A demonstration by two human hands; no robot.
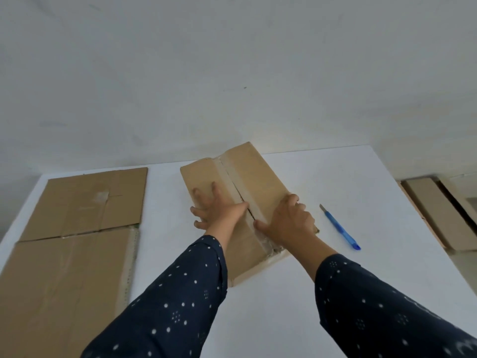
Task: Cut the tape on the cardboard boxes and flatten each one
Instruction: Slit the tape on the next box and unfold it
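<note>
Flattened brown cardboard sheets [74,228] lie along the left side of the white worktop [374,182], well apart from the hands. A slim blue utility knife [340,228] lies on the worktop just right of the right grip [286,218], touched by neither hand. More brown cardboard pieces [438,215] lie beyond the worktop's right edge. Nothing stands between the hands and the long brown cardboard box [247,174], which lies mid-worktop at an angle, its taped top seam split open. The left grip [219,210] lies flat on the left flap, fingers spread apart and thumb at the slit. The right grip sits on the right flap with bent fingers and thumb at the seam; whether it clamps the flap I cannot tell.
</note>
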